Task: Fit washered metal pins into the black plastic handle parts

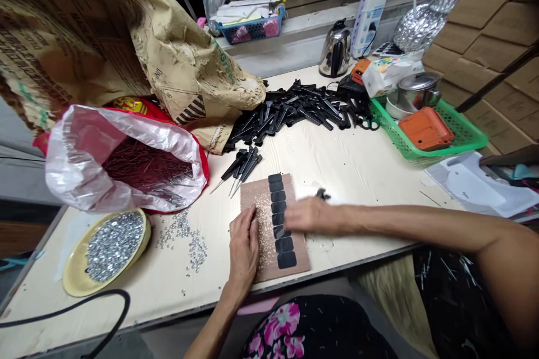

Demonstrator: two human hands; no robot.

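A brown board lies on the table in front of me, with a column of black rounded-corner pads and many tiny pale specks on it. My left hand rests along the board's left edge, fingers stretched out and lying on it. Over the right side of the pad column is my right hand, smeared by motion, so its fingers and anything in them cannot be made out. A small dark piece shows just beyond it. Several black-handled pieces with metal shafts lie past the board's far end.
A yellow bowl of small shiny pieces stands left, with loose ones scattered nearby. Behind it sits a white-lined bag of thin dark rods. Black parts are heaped at the back, near a kettle and green basket.
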